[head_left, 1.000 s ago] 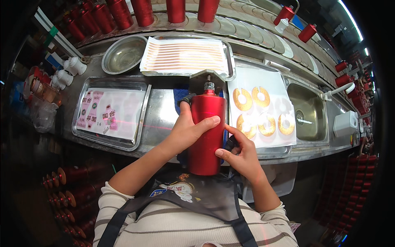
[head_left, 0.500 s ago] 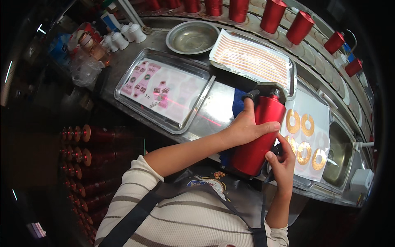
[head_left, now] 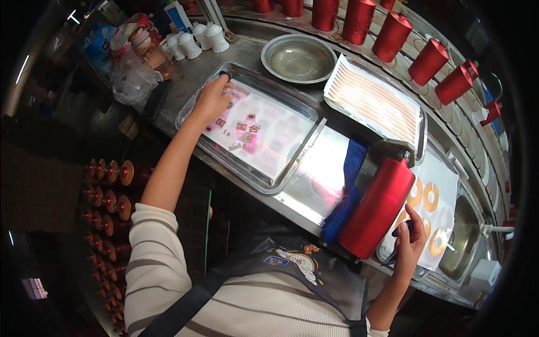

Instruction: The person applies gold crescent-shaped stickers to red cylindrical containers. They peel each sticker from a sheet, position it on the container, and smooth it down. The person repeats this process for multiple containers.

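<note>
Pink decals [head_left: 247, 135] — left hand [head_left: 212, 100] covers some.

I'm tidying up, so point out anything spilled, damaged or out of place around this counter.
Nothing looks spilled or damaged. At most, the crumpled clear plastic bag at the left seems untidy: it lies bunched up near the neatly grouped white jars.

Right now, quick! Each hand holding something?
Left hand: over the printed sheet; can't tell if holding.
Right hand: half-curled beside the red bottle; can't tell if holding.
</note>
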Available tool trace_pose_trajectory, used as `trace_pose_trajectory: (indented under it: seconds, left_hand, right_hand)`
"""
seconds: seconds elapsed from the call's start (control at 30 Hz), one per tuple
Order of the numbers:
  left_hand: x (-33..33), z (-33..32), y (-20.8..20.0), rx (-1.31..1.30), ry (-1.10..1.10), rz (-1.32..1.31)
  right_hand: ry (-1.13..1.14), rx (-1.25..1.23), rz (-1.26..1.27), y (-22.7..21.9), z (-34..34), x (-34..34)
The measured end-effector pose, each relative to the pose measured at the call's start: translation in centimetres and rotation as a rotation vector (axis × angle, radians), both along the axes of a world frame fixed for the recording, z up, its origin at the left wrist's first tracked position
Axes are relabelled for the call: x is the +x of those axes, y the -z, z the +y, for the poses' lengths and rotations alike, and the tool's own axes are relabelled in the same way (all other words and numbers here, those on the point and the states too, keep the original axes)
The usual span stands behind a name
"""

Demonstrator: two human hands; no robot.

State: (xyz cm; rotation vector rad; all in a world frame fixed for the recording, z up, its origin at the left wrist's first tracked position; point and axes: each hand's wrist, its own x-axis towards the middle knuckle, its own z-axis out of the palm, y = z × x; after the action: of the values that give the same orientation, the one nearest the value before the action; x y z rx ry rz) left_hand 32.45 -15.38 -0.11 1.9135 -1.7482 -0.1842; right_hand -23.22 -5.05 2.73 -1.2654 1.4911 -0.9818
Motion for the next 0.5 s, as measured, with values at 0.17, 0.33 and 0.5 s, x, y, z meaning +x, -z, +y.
trace_pose_trajectory:
  seconds: [0.17, 0.33, 0.5]
  left_hand:
    - [2.0, -3.6, 0.2, 0.137, 0.180, -0.184]
    - [3.7, -5.3, 1.3, 0.171, 0.218, -0.041]
    - [3.4, -6.5, 0.1, 0.329, 0.212, -0.108]
  right_hand:
    - [0.004, -0.012, 0.036, 0.3, 0.5, -0.3]
    - [0.023, 0.007, 0.050, 0.2, 0.5, -0.2]
    - [0.018, -0.003, 0.021, 0.4, 0.1, 0.1]
